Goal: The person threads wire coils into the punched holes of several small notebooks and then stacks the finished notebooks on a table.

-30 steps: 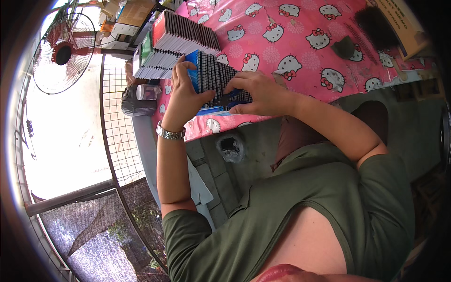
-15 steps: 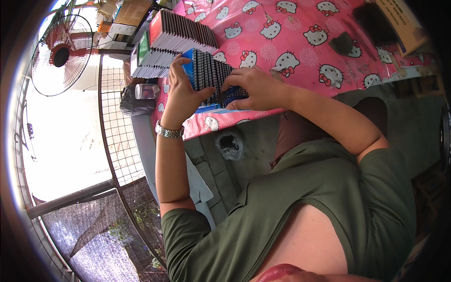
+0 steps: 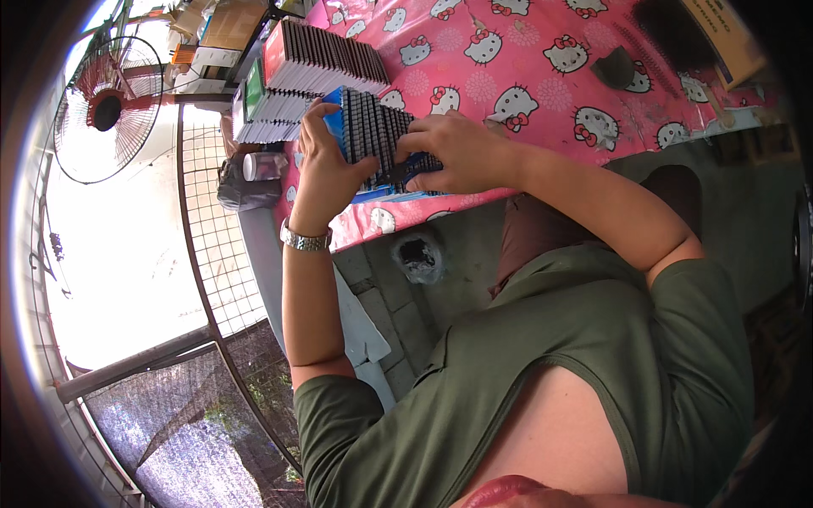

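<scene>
A stack of blue-covered spiral notebooks [image 3: 373,125] stands at the near left edge of the table, its dark wire bindings facing up in rows. My left hand [image 3: 326,168], with a metal watch on the wrist, wraps round the stack's left side, fingers at the far end and thumb at the near one. On the right side, my right hand [image 3: 461,157] is closed with fingers and thumb around the notebooks' near right part. A small dark patch shows between the two thumbs; what it is I cannot make out. More blue covers lie beneath the hands.
Behind stand a red-covered notebook stack [image 3: 330,63] and a green-covered one [image 3: 269,103]. A lidded jar [image 3: 264,166] sits at left. The pink cat-patterned tablecloth [image 3: 474,97] carries a dark green piece [image 3: 614,68] and a tan printed box [image 3: 724,42]. A fan [image 3: 106,112] is far left.
Both hands keep their places on the blue notebooks. The right hand's fingers have shifted slightly to the left along the stack; the whole view has moved a little.
</scene>
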`<state>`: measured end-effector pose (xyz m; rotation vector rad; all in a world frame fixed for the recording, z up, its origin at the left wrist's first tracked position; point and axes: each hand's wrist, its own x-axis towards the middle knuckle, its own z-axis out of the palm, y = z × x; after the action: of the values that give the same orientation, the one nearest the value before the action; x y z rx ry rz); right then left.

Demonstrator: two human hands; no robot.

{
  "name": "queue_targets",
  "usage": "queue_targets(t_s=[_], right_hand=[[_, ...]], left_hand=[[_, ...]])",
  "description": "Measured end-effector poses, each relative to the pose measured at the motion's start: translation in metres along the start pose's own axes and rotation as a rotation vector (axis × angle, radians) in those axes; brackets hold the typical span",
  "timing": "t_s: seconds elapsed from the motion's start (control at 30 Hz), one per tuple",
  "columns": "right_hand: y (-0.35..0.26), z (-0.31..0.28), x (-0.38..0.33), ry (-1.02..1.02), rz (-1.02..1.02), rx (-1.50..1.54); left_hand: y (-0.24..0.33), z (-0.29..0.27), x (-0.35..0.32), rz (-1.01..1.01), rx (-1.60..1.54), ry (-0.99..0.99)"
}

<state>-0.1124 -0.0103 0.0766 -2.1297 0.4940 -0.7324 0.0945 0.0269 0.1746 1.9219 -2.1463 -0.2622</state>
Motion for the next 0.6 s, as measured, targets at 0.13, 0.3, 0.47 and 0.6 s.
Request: queue_targets(t_s=[0.13, 0.3, 0.47, 0.6], right_hand=[[-0.009, -0.002, -0.002, 0.030, 0.077, 0.075], [-0.001, 0.006, -0.007, 0.115, -0.062, -0.041], [-0.014, -0.006, 0.004, -0.323, 0.374, 0.449], [-0.004, -0.002, -0.004, -0.135, 0.210, 0.249]], left_hand=[[0.001, 0.000, -0.002, -0.033, -0.009, -0.006], [0.001, 0.003, -0.001, -0.028, -0.012, 0.000], [-0.001, 0.004, -0.001, 0.028, 0.049, 0.031], [0.011, 0.005, -0.001, 0.016, 0.181, 0.015]])
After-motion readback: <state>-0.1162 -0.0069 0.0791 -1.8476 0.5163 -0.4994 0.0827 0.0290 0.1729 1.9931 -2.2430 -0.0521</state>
